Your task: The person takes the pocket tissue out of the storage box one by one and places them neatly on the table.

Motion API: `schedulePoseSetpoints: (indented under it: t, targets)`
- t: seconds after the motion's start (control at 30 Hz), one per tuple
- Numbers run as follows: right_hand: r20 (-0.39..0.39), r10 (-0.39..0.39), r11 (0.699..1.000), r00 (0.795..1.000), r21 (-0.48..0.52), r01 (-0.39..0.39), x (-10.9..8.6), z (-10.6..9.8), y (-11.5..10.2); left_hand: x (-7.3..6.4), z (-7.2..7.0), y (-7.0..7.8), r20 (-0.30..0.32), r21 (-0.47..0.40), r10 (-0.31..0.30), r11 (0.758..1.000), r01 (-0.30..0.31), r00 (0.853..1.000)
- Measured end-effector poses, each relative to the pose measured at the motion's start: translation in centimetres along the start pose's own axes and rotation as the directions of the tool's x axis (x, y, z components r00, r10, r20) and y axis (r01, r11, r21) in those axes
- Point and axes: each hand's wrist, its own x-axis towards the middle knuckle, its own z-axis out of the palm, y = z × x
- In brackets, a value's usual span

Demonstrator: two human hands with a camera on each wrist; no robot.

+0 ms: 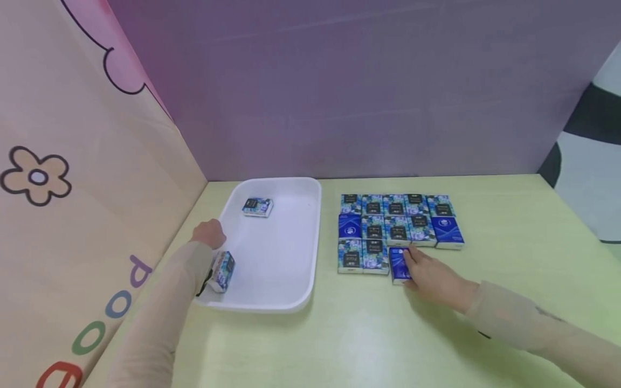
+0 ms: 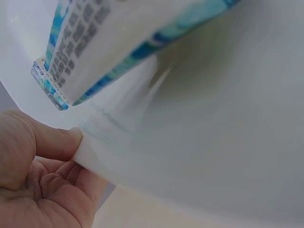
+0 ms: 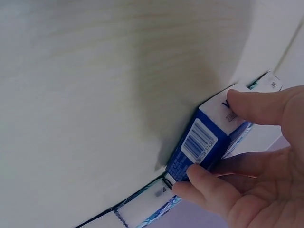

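Note:
My left hand (image 1: 209, 234) pinches the left rim of a white plastic tub (image 1: 274, 258), thumb inside and fingers below, as the left wrist view shows. Two floral tissue packs lie in the tub: one pack (image 1: 258, 207) near the back, another pack (image 1: 223, 271) leaning at the front left. On the table, my right hand (image 1: 434, 279) holds a dark blue tissue pack (image 1: 399, 264) between thumb and fingers. That pack, its barcode (image 3: 199, 140) showing in the right wrist view, is at the right end of the front row of floral tissue packs (image 1: 375, 255).
Several more tissue packs, mostly floral, lie side by side in rows behind, with a blue pack (image 1: 447, 231) at the right end of the middle row. A purple panel (image 1: 364, 108) stands along the table's back edge, a printed panel (image 1: 97, 161) along its left.

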Motion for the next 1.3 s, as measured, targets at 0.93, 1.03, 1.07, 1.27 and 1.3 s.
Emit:
schedulePoseSetpoints:
  t: [0.93,1.03,1.07,1.27,1.3]
  targets:
    - [-0.018,0.024,1.000,1.000,-0.007,-0.024,1.1,0.1,0.7,0.2,0.1,-0.2,0.028,0.002,-0.018,1.000,0.018,0.999]
    - [-0.016,0.025,1.000,1.000,-0.009,-0.025,1.1,0.1,0.7,0.0,0.0,-0.1,0.033,0.000,-0.023,1.000,0.023,0.999]
    - [-0.014,0.025,1.000,1.000,-0.010,-0.025,1.1,0.1,0.7,0.0,0.0,0.0,0.035,-0.002,-0.025,1.000,0.025,0.999]
    - [-0.018,0.017,0.999,1.000,-0.035,-0.017,1.0,0.1,0.6,0.0,-0.1,0.1,0.036,-0.002,-0.030,1.000,0.030,0.999]
    - [-0.021,0.013,0.999,1.000,-0.040,-0.014,1.0,0.0,0.5,0.0,-0.1,0.1,0.035,0.000,-0.029,1.000,0.029,0.999]
